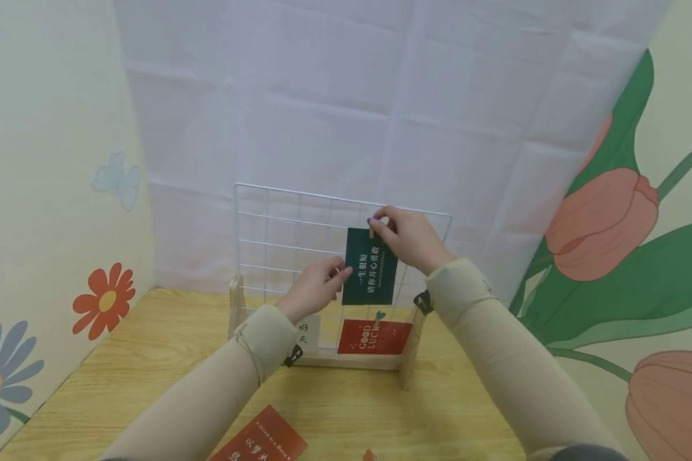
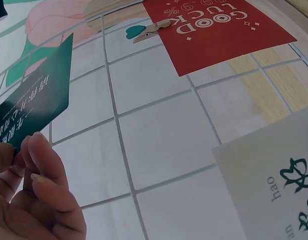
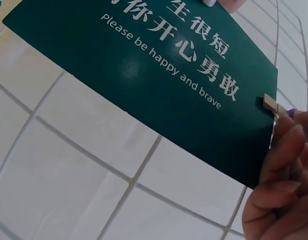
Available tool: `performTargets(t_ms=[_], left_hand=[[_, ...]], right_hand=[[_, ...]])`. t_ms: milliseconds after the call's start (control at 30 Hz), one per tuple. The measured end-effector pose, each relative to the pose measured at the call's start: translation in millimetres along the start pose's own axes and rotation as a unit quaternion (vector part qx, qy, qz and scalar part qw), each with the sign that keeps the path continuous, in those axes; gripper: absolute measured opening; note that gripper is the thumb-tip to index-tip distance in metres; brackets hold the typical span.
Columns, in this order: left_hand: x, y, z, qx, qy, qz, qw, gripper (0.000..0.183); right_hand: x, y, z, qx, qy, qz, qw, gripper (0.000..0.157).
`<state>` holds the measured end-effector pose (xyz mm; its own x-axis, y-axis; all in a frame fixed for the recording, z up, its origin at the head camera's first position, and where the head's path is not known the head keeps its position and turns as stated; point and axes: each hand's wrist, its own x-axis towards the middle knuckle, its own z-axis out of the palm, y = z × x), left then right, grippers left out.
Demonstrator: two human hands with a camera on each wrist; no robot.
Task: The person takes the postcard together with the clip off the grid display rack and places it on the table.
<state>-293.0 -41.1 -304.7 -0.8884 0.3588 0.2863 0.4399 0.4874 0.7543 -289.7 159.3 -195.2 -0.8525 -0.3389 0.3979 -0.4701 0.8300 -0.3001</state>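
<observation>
A dark green card [image 1: 371,275] with white lettering is held upright against a white wire grid [image 1: 300,193]. My left hand [image 1: 317,285] pinches the card's left edge between thumb and fingers. At its top edge my right hand [image 1: 409,237] pinches a small wooden clothespin [image 3: 269,102], whose jaws lie over the card's edge. Something purple shows at the clothespin's end, partly hidden by the fingers. Below hangs a red "GOOD LUCK" card [image 1: 389,339], with a clothespin bearing a teal heart [image 2: 136,32] at its edge. A white card [image 2: 253,175] with dark characters is low on the grid's left.
The grid stands in a wooden base [image 1: 346,362] on a wood-grain table [image 1: 167,346]. Another red card [image 1: 268,435] lies on the table near the front, beside my left forearm. A small orange thing [image 1: 370,455] is cut off at the lower edge. White cloth [image 1: 323,96] hangs behind.
</observation>
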Motion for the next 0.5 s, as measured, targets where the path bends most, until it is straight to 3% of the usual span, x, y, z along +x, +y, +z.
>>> performTargets(t_ms=[500], left_hand=[[2.6, -5.2, -4.9, -0.001, -0.008, 0.004, 1.0000, 0.023]], right_hand=[[3.8, 9.9, -7.5, 0.033, -0.024, -0.055, 0.998, 0.022]])
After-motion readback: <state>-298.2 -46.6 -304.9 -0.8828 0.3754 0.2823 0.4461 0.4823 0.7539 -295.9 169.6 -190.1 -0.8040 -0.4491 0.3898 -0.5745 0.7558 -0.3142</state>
